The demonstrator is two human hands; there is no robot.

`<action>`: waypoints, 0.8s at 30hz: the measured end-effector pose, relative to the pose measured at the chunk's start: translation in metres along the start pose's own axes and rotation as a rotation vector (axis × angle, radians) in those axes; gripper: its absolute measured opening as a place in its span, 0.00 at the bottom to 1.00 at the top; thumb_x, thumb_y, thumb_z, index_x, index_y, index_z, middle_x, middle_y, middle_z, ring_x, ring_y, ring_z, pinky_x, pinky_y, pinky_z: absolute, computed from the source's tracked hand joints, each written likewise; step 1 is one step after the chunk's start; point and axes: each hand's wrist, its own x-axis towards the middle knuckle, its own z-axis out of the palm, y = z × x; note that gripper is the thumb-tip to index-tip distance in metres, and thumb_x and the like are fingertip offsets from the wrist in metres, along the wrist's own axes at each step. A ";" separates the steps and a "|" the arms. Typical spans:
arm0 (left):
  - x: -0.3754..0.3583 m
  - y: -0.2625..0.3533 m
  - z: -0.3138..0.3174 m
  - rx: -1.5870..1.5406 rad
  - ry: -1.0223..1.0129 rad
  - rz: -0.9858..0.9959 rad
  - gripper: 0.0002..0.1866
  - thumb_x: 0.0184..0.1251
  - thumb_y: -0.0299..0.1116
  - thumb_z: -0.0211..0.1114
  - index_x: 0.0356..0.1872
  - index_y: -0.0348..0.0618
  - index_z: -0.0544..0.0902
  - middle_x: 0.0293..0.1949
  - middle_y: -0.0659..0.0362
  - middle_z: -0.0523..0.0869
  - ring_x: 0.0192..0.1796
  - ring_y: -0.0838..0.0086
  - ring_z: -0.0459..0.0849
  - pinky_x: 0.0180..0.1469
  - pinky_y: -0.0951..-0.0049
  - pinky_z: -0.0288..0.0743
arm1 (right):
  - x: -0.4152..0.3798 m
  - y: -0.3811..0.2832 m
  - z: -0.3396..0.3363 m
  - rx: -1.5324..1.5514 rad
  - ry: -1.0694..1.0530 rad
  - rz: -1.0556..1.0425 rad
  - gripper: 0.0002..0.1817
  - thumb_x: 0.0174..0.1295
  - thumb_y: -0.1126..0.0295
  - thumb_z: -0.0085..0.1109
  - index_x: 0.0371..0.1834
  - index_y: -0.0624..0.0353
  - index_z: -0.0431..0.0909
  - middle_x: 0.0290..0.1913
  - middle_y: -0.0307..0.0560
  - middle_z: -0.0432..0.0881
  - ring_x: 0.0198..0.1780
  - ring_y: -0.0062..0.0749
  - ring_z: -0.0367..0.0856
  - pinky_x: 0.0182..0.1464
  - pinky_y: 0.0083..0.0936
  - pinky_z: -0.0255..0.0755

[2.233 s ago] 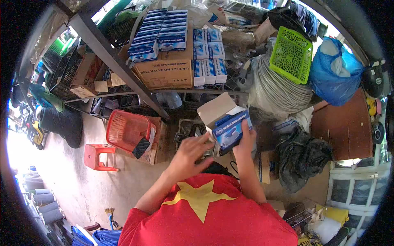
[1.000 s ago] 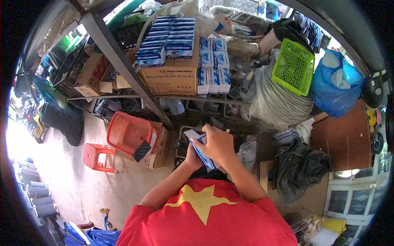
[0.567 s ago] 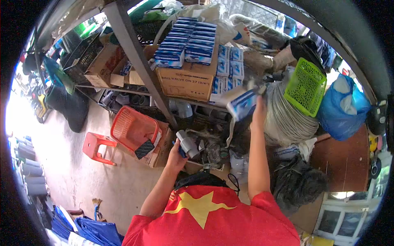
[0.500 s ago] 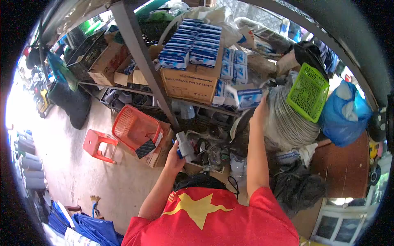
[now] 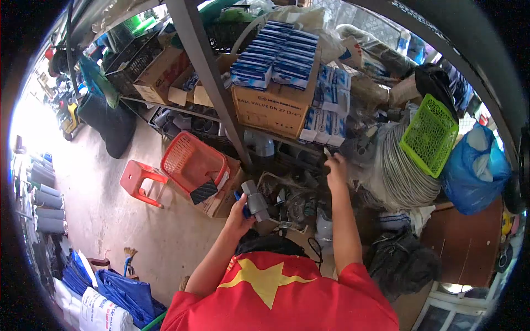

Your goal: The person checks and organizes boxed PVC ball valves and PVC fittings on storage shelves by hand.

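My left hand (image 5: 238, 218) is wrapped round a grey plastic valve (image 5: 255, 202) with a blue handle, held low in front of my chest. My right hand (image 5: 336, 168) is raised below the front of the shelf, its fingers bent together at a small pale item too small to name. Just above it, blue-and-white boxes (image 5: 323, 124) stand beside a large cardboard carton (image 5: 271, 112). More blue-and-white boxes (image 5: 276, 55) lie in stacked rows on top of that carton.
A metal post (image 5: 207, 71) rises left of the carton. An orange basket (image 5: 193, 163) and a red stool (image 5: 142, 182) stand on the left. At right are coiled grey hose (image 5: 406, 171), a green basket (image 5: 429, 135) and a blue bag (image 5: 477, 171).
My right hand has moved down and slightly left, and the blue-and-white box it held has left it. My left hand still holds the valve. The view has shifted a little.
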 end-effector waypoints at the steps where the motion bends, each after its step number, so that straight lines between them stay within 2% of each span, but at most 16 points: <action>1: 0.010 -0.003 -0.001 -0.027 -0.028 -0.012 0.22 0.72 0.51 0.57 0.58 0.50 0.74 0.49 0.59 0.83 0.52 0.67 0.82 0.55 0.61 0.76 | -0.013 0.012 -0.008 0.039 -0.079 0.017 0.38 0.53 0.77 0.65 0.69 0.55 0.62 0.57 0.49 0.72 0.44 0.33 0.72 0.45 0.39 0.69; 2: 0.020 -0.006 -0.001 -0.054 -0.058 -0.024 0.22 0.72 0.52 0.57 0.58 0.50 0.74 0.48 0.59 0.83 0.51 0.67 0.82 0.55 0.61 0.76 | -0.026 0.023 -0.015 0.076 -0.157 0.030 0.37 0.52 0.79 0.65 0.68 0.56 0.64 0.56 0.48 0.73 0.35 0.28 0.72 0.35 0.31 0.69; 3: 0.017 -0.003 0.018 -0.051 -0.029 -0.021 0.22 0.72 0.51 0.57 0.58 0.50 0.74 0.48 0.59 0.83 0.51 0.67 0.82 0.55 0.61 0.76 | -0.036 0.035 -0.021 0.146 -0.240 -0.005 0.33 0.54 0.81 0.65 0.66 0.57 0.68 0.53 0.45 0.75 0.25 0.23 0.68 0.23 0.25 0.59; 4: 0.006 0.005 0.051 -0.048 0.004 -0.021 0.21 0.73 0.51 0.56 0.58 0.50 0.75 0.47 0.59 0.84 0.51 0.67 0.82 0.55 0.61 0.76 | -0.073 0.011 -0.020 0.106 -0.275 0.025 0.29 0.57 0.81 0.65 0.64 0.58 0.70 0.50 0.46 0.79 0.22 0.21 0.69 0.21 0.23 0.57; 6: 0.005 0.006 0.086 -0.076 0.011 -0.016 0.21 0.73 0.52 0.56 0.56 0.50 0.76 0.47 0.60 0.84 0.50 0.68 0.82 0.55 0.62 0.77 | -0.110 0.000 -0.021 0.137 -0.336 -0.170 0.23 0.61 0.80 0.63 0.60 0.60 0.74 0.49 0.49 0.83 0.24 0.20 0.72 0.21 0.21 0.58; 9: 0.014 0.006 0.108 -0.162 -0.085 -0.002 0.20 0.73 0.52 0.54 0.53 0.49 0.77 0.46 0.60 0.84 0.50 0.69 0.82 0.54 0.62 0.77 | -0.163 -0.019 -0.019 0.118 -0.450 -0.695 0.17 0.64 0.77 0.62 0.56 0.60 0.76 0.49 0.53 0.85 0.30 0.18 0.78 0.23 0.16 0.63; 12: 0.015 0.004 0.127 -0.214 -0.138 -0.007 0.20 0.75 0.50 0.52 0.54 0.48 0.76 0.47 0.59 0.84 0.51 0.68 0.82 0.56 0.63 0.76 | -0.206 -0.034 -0.008 0.120 -0.348 -0.809 0.12 0.66 0.76 0.60 0.52 0.60 0.77 0.43 0.53 0.86 0.36 0.21 0.83 0.30 0.14 0.71; 13: 0.012 0.004 0.136 -0.203 -0.120 -0.009 0.20 0.75 0.52 0.51 0.53 0.48 0.77 0.47 0.59 0.84 0.50 0.68 0.82 0.56 0.63 0.76 | -0.216 -0.037 -0.011 0.136 -0.415 -0.706 0.12 0.66 0.77 0.57 0.52 0.59 0.75 0.52 0.56 0.82 0.50 0.30 0.83 0.42 0.19 0.76; 16: 0.006 0.002 0.146 -0.222 -0.177 -0.049 0.23 0.75 0.56 0.48 0.52 0.48 0.77 0.46 0.58 0.84 0.50 0.67 0.82 0.56 0.63 0.76 | -0.239 -0.054 0.012 0.278 -0.550 -0.908 0.16 0.65 0.80 0.55 0.55 0.58 0.72 0.65 0.57 0.72 0.59 0.35 0.78 0.51 0.26 0.76; 17: 0.005 0.001 0.145 -0.260 -0.229 -0.062 0.24 0.75 0.56 0.47 0.52 0.47 0.77 0.46 0.58 0.84 0.50 0.66 0.82 0.56 0.63 0.76 | -0.238 -0.048 0.006 0.149 -0.632 -0.916 0.21 0.63 0.81 0.55 0.59 0.54 0.68 0.73 0.54 0.62 0.66 0.41 0.73 0.58 0.33 0.74; 20: -0.001 0.004 0.147 -0.290 -0.291 -0.041 0.24 0.75 0.56 0.47 0.53 0.47 0.76 0.48 0.57 0.83 0.50 0.66 0.82 0.57 0.62 0.75 | -0.247 -0.061 0.007 -0.363 -0.386 -1.239 0.20 0.57 0.84 0.61 0.52 0.57 0.73 0.64 0.59 0.73 0.62 0.47 0.76 0.59 0.32 0.73; 21: -0.003 0.005 0.149 -0.287 -0.296 -0.024 0.25 0.75 0.56 0.47 0.54 0.47 0.76 0.48 0.57 0.83 0.51 0.66 0.82 0.58 0.62 0.75 | -0.248 -0.061 0.005 -0.401 -0.377 -1.254 0.23 0.55 0.83 0.65 0.54 0.56 0.73 0.64 0.58 0.74 0.62 0.50 0.77 0.55 0.33 0.77; 24: -0.008 0.003 0.151 -0.280 -0.296 -0.049 0.25 0.75 0.57 0.46 0.56 0.47 0.75 0.50 0.58 0.82 0.52 0.66 0.81 0.60 0.62 0.73 | -0.241 -0.061 0.004 -0.458 -0.226 -1.363 0.26 0.53 0.83 0.67 0.56 0.56 0.73 0.64 0.58 0.73 0.60 0.49 0.78 0.49 0.30 0.80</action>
